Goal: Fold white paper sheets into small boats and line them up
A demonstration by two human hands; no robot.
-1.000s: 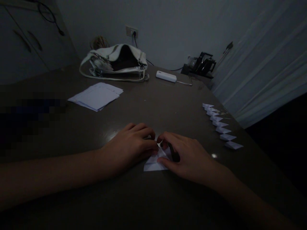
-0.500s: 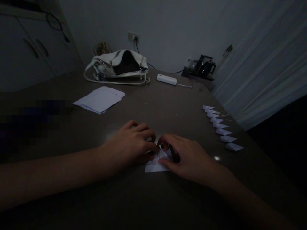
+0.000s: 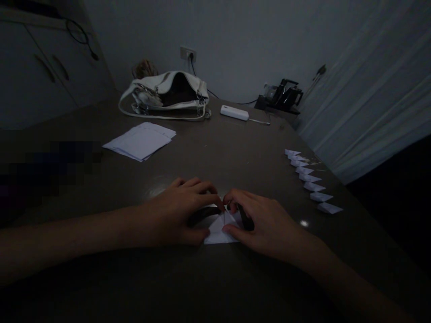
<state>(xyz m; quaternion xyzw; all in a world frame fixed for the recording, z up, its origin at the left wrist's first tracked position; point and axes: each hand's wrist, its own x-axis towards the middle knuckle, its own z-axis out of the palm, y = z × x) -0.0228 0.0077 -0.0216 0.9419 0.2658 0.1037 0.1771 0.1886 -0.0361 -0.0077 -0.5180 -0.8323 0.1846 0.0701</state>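
A small piece of white paper (image 3: pixel 220 233), folded to a point at its far end, lies flat on the table between my hands. My left hand (image 3: pixel 183 211) is arched at its left side, the index fingertip on the paper's far point and the thumb at the near left edge. From the right, my right hand (image 3: pixel 261 220) grips it, thumb pressed on the paper and curled fingers by the far point. The paper's right part is partly hidden under my right hand.
A stack of white paper sheets (image 3: pixel 139 141) lies at the left. Several small folded paper pieces (image 3: pixel 312 187) form a row along the right edge. Toward the wall are a white handbag (image 3: pixel 168 96), a white device with a short cable (image 3: pixel 235 112) and a black kettle (image 3: pixel 291 96).
My left thumb has moved back toward me and left, away from the index finger, uncovering more of the folded paper. My right hand has hardly moved.
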